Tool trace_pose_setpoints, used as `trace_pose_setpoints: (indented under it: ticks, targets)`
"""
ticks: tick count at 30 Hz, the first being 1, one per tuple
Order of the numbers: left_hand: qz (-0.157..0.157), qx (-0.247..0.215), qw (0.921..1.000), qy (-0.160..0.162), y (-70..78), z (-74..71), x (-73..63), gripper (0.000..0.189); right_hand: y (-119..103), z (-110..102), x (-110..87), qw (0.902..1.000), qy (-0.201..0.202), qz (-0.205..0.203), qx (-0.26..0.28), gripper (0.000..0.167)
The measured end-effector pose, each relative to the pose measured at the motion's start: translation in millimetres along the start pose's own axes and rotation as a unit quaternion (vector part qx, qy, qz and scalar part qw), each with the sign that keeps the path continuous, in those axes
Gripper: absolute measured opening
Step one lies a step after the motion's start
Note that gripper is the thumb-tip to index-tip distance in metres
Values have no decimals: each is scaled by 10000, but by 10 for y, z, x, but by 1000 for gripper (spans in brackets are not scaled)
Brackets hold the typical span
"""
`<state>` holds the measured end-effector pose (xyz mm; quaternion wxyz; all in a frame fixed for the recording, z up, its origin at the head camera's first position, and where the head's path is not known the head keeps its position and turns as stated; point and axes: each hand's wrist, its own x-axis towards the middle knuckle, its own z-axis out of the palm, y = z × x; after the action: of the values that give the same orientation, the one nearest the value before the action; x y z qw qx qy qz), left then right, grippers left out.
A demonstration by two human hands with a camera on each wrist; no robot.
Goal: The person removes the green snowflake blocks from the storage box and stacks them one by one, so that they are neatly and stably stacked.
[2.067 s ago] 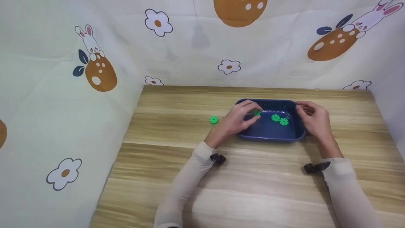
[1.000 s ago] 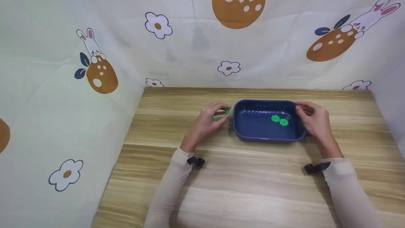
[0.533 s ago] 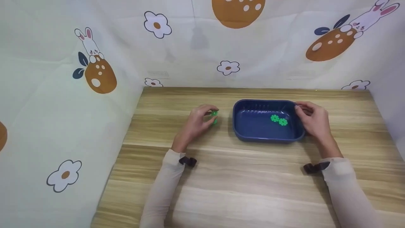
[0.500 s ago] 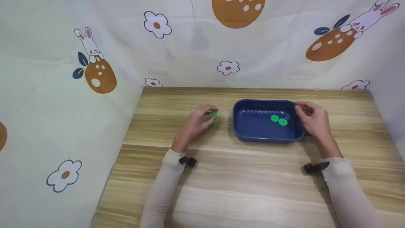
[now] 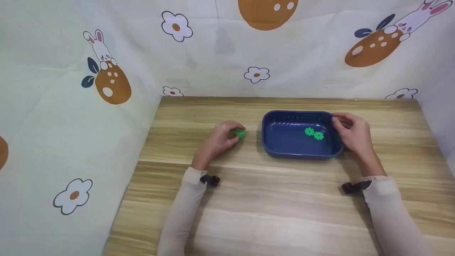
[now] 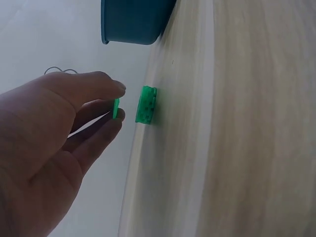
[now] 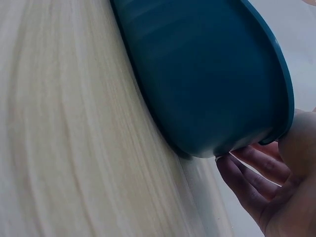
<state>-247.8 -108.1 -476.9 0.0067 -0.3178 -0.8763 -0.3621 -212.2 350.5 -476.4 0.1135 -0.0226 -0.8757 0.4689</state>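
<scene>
My left hand pinches a thin green notched plastic disc between thumb and fingers. Just beneath it, on the table, stands a short stack of green discs; a small gap separates the two in the left wrist view. From the head view, the held disc and the stack overlap. My right hand grips the right end of a dark blue tray, thumb at the rim and fingers against the outer wall. Inside the tray, two green discs lie side by side, touching.
The wood-grain table reaches back to a patterned cloth, which also hangs along the left side. A strip of table separates the stack from the tray's left end. Each wrist wears a black camera.
My left hand has brought a green disc out of the tray, moved left, and lowered it over the stack, tilting it flatter. My right hand has stayed on the tray.
</scene>
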Motion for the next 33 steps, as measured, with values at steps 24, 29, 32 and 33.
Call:
trace_pose_setpoints:
  ticks: [24, 29, 32, 33]
  targets:
    - [-15, -36, 9986, -535, -48, 17, -10, 31, -21, 16, 2, 9999, 137, 13, 68, 33]
    - [-66, 19, 9986, -518, -48, 17, -14, 34, -23, 20, -2, 9999, 123, 31, 66, 33]
    - [-44, 49, 9989, -469, -55, 23, -11, 33, -18, 20, -1, 9999, 118, 47, 41, 33]
    - [-43, 42, 9989, -460, -57, 27, -10, 32, -15, 19, -1, 9999, 115, 54, 35, 33]
